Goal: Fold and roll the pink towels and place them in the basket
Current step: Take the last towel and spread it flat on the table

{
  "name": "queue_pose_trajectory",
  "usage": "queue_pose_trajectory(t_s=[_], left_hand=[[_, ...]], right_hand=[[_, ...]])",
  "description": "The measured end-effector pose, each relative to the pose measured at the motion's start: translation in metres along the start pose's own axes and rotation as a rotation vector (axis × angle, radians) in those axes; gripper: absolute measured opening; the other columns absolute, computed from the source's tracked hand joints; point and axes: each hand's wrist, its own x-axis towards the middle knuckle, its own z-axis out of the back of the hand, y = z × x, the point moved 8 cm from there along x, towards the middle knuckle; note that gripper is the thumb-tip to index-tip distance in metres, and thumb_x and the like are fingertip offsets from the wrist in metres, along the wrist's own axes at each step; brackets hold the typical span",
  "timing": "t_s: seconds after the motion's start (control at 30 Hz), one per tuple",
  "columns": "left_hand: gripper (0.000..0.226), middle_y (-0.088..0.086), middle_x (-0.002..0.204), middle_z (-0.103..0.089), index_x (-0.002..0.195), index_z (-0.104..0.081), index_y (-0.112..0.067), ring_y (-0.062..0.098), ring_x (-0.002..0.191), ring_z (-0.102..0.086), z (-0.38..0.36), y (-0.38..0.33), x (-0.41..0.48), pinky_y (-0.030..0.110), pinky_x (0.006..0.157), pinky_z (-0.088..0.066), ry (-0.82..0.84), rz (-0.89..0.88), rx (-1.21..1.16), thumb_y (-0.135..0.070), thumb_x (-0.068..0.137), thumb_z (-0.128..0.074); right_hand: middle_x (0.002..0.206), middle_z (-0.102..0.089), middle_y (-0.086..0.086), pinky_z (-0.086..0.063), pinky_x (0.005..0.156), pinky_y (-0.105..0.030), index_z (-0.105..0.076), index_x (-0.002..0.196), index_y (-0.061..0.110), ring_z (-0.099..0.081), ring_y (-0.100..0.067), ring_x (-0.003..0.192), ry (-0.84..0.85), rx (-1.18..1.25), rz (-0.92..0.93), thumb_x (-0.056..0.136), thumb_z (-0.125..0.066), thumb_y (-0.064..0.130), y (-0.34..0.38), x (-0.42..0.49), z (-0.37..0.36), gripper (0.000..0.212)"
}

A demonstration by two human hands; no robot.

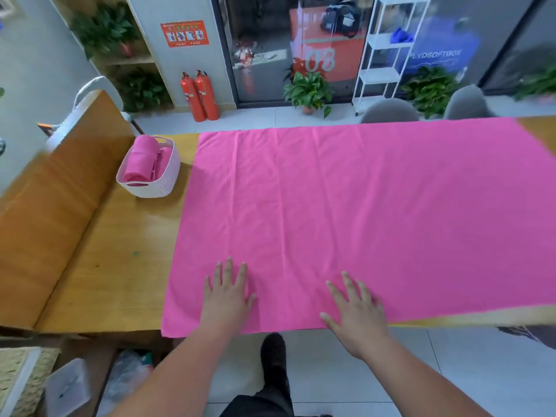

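Both hands, left (227,291) and right (356,308), press flat, fingers spread, on the pink towel's (346,212) near edge.

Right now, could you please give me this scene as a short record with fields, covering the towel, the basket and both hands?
towel on table: pink towel spread flat on the wooden table, near edge just over the table's front
left hand: left hand flat on the towel's near edge, fingers straight
right hand: right hand flat on the same edge, fingers spread
basket: white basket on the table, left of the towel
basket contents: rolled pink towels
task state: this towel not yet folded
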Motion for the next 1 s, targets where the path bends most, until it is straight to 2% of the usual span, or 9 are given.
queue_pose_trajectory(t_s=[0.17, 0.33, 0.73, 1.0], left_hand=[[0.079, 0.012, 0.175, 0.016, 0.168, 0.006, -0.027, 0.036, 0.162, 0.011, 0.003, -0.071, -0.008, 0.055, 0.131, 0.000, -0.007, -0.115, 0.009, -0.056, 0.108, -0.037], [0.078, 0.010, 0.173, 0.023, 0.168, 0.010, -0.028, 0.034, 0.161, 0.017, 0.008, -0.148, -0.012, 0.051, 0.128, 0.006, -0.012, -0.241, 0.003, -0.051, 0.109, -0.037], [0.079, 0.008, 0.173, 0.022, 0.168, 0.006, -0.028, 0.033, 0.161, 0.015, -0.003, -0.346, 0.022, 0.050, 0.132, -0.003, 0.020, -0.525, -0.012, -0.056, 0.108, -0.037], [0.078, 0.008, 0.175, 0.018, 0.169, 0.004, -0.028, 0.032, 0.162, 0.015, -0.013, -0.492, 0.073, 0.048, 0.132, -0.002, 0.095, -0.613, -0.029, -0.056, 0.108, -0.037]], right_hand=[[0.176, 0.009, 0.002, -0.018, 0.127, -0.061, -0.003, 0.167, 0.042, 0.005, -0.032, 0.162, -0.005, 0.012, -0.056, 0.102, -0.029, 0.073, -0.056, -0.028, 0.002, 0.076], [0.177, 0.004, -0.001, -0.018, 0.127, -0.057, -0.007, 0.167, 0.039, -0.001, -0.033, 0.162, -0.038, 0.004, -0.159, 0.103, -0.029, 0.072, -0.128, -0.058, 0.014, 0.075], [0.176, 0.003, -0.004, -0.021, 0.126, -0.056, -0.006, 0.167, 0.036, -0.006, -0.036, 0.160, -0.077, 0.081, -0.328, 0.105, -0.031, 0.069, -0.277, -0.067, 0.044, 0.075], [0.176, 0.006, -0.002, -0.023, 0.126, -0.056, -0.005, 0.167, 0.037, -0.003, -0.034, 0.161, -0.021, 0.103, -0.401, 0.104, -0.033, 0.069, -0.398, -0.037, 0.076, 0.076]])
